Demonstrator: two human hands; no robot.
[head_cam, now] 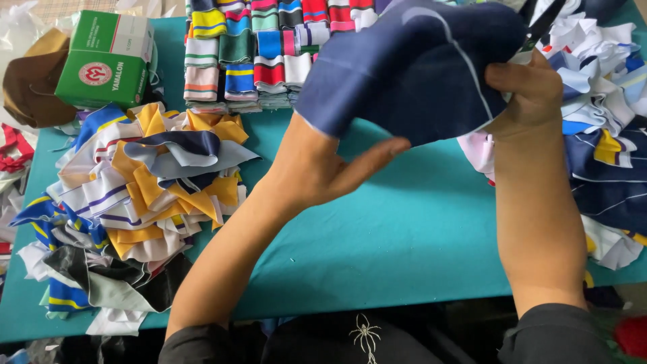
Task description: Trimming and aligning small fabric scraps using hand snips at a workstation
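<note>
Navy fabric piece (411,67) is held up between both hands: left (323,168), right (529,91).

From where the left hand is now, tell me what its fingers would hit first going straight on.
The left hand points right, so probably the right forearm; depth is unclear, and it may pass under the navy fabric piece.

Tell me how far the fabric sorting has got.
Done, it seems: a loose heap of mixed fabric pieces lies at the left. In hand: left hand and right hand grip a navy blue cloth piece. Left: the pile of white and blue pieces at the right.
</note>
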